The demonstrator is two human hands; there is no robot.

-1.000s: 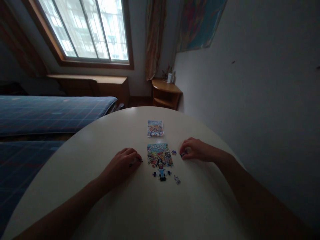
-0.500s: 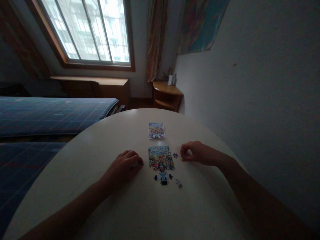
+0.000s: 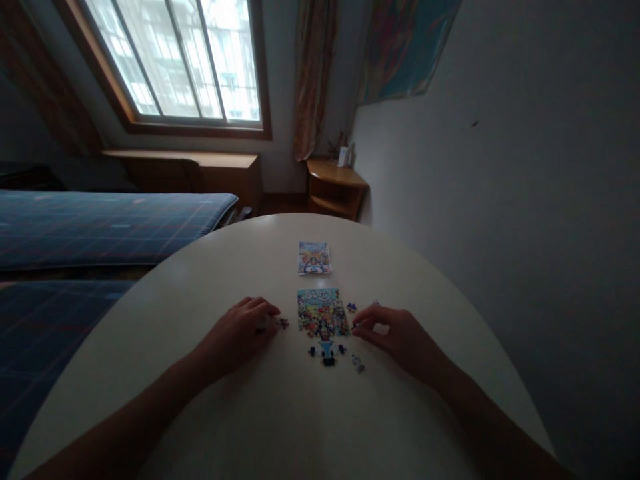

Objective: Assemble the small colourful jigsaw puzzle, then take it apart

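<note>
Head view: part-built jigsaw puzzle (image 3: 323, 313) lies flat on the white worktop (image 3: 320, 420), title edge pointing away from the wearer, ragged end nearest, long axis running near-to-far. It sits just left of the right hand (image 3: 400, 333) and right of the left hand (image 3: 245, 328). Right thumb and forefinger pinch a small dark piece (image 3: 355, 326) (mostly hidden). Left fingers curl beside a loose patterned piece (image 3: 285, 324); can't tell if they grip anything.
</note>
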